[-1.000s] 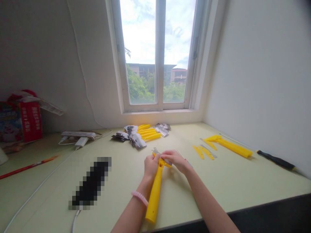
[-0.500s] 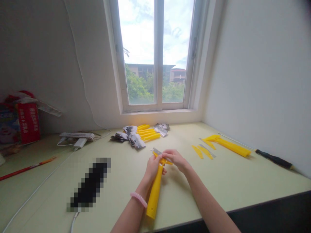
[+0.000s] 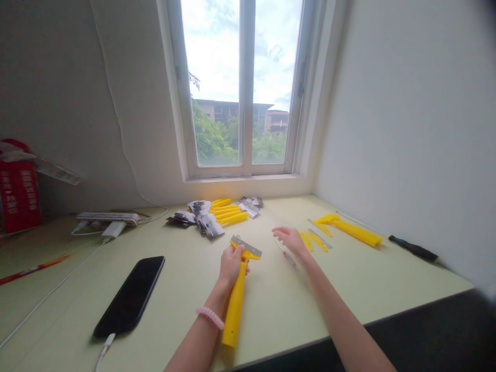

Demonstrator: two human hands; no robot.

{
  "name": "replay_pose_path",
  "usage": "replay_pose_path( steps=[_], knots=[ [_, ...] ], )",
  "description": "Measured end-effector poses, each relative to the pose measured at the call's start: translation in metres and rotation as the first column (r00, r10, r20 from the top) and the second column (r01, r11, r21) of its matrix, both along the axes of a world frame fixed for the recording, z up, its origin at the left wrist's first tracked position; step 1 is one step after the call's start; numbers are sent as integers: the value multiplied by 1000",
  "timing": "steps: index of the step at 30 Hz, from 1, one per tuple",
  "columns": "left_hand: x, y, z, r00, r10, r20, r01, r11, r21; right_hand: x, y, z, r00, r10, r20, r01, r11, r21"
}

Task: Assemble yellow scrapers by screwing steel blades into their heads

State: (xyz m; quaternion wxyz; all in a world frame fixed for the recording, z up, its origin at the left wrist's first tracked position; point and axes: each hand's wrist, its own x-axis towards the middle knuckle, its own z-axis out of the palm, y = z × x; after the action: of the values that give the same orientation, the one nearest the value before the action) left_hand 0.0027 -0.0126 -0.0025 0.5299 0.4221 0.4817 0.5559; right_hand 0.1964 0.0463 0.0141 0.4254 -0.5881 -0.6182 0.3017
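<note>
My left hand (image 3: 231,264) is wrapped round the neck of a yellow scraper (image 3: 235,305), just below its head. A grey metal blade (image 3: 248,248) lies across the yellow head, and the handle slants down toward the table's front edge. My right hand (image 3: 290,239) is off the scraper, low over the table, its fingers loosely stretched to the left with nothing visible in them. Just below those fingers lies a small screwdriver (image 3: 289,259) with a clear handle and thin shaft. Beside the right hand are yellow plates (image 3: 318,240), some with grey blades.
Several yellow handles (image 3: 228,213) and grey packets (image 3: 209,226) are heaped near the window. Another yellow scraper (image 3: 356,231) and a long black-handled screwdriver (image 3: 414,249) lie by the right wall. At left are a phone (image 3: 132,295) on a cable and a power strip (image 3: 106,219).
My right hand has let go of the scraper head and moved right, uncovering the blade and the small screwdriver. My left hand keeps its hold. The view has turned slightly right.
</note>
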Motion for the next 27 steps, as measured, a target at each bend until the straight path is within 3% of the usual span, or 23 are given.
replay_pose_path(
  steps=[2,3,4,6,9,14,17,20,21,23,25,27],
  knots=[
    [1,0,0,1000,2,4,-2,1000,-5,34,8,-3,921,-199,335,183,980,78],
    [1,0,0,1000,2,5,-2,1000,-5,49,10,-5,888,-249,387,238,968,78],
    [1,0,0,1000,1,5,-1,1000,-6,63,12,-7,857,-282,430,276,958,78],
    [2,1,-1,1000,-1,2,1,1000,-2,81,14,-12,720,-292,629,327,943,64],
    [1,1,-2,1000,-8,-6,8,1000,3,87,15,-19,614,-264,744,311,947,79],
    [0,1,-2,1000,0,1,0,1000,-7,79,20,-19,586,-227,778,299,953,52],
    [0,2,-3,1000,3,5,-3,1000,-25,78,24,-8,659,-230,717,321,947,9],
    [0,2,-4,1000,1,3,-1,1000,-30,70,20,13,793,-223,567,260,965,16],
    [0,3,-4,1000,3,3,-2,1000,-27,63,16,21,856,-195,478,204,978,33],
    [0,2,-4,1000,3,2,-3,1000,-16,46,3,38,987,-66,145,64,998,23],
    [0,2,-4,1000,4,1,-4,1000,-15,23,-12,52,975,159,-157,-157,987,25],
    [1,1,-4,1000,11,-2,-11,1000,-22,0,-26,59,877,337,-343,-345,938,39]
  ],
)
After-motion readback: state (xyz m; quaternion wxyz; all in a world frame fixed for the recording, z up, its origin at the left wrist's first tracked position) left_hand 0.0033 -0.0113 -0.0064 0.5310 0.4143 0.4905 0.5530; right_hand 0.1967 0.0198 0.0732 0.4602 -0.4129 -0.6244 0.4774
